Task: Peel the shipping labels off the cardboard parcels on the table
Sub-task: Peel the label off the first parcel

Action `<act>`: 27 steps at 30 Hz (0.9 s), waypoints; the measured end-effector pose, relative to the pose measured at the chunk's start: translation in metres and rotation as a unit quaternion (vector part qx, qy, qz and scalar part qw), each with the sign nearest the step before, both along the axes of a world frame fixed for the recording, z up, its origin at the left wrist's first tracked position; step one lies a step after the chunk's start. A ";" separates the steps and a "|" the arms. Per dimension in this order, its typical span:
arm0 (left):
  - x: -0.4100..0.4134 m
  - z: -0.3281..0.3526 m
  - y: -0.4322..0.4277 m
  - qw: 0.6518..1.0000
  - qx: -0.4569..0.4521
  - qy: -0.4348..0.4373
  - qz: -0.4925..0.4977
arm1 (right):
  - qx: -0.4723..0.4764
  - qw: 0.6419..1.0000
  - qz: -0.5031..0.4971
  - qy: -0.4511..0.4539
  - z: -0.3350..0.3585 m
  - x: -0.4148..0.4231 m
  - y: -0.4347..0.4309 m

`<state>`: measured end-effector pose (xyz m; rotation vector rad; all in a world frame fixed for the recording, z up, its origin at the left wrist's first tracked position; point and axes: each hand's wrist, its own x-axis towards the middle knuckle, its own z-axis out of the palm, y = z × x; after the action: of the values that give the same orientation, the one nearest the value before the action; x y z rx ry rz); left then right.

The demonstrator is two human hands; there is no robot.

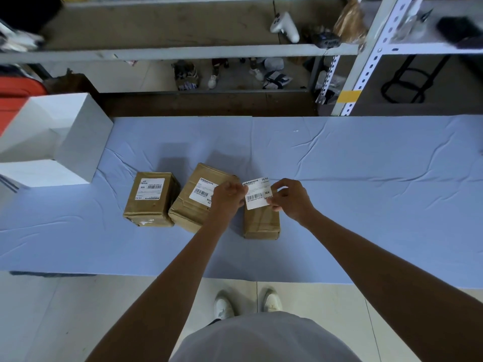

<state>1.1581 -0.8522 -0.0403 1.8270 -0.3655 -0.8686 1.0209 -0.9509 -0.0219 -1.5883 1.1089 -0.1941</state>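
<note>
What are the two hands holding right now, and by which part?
A white shipping label, at the right-hand parcel. The left hand pinches its left edge, the right hand its right edge.

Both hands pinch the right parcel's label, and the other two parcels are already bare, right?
No: in the head view the left parcel and middle parcel are both labelled on top. The left hand and right hand do pinch the right parcel's label.
</note>
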 end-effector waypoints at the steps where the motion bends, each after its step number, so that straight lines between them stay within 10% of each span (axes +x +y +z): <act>1: 0.000 0.001 0.001 1.000 -0.007 -0.013 0.000 | -0.014 1.000 -0.013 -0.006 0.000 0.001 0.002; 18: 0.004 0.012 0.012 0.994 -0.091 -0.056 -0.030 | -0.190 0.973 0.120 0.045 0.008 0.025 0.014; 27: 0.005 0.010 0.014 0.984 -0.032 -0.155 -0.077 | -0.113 0.992 0.002 -0.049 0.015 0.033 0.019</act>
<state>1.1631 -0.8385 -0.0302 1.8937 -0.7322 -0.6650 1.0541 -0.9323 -0.0074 -1.7620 1.0352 -0.4019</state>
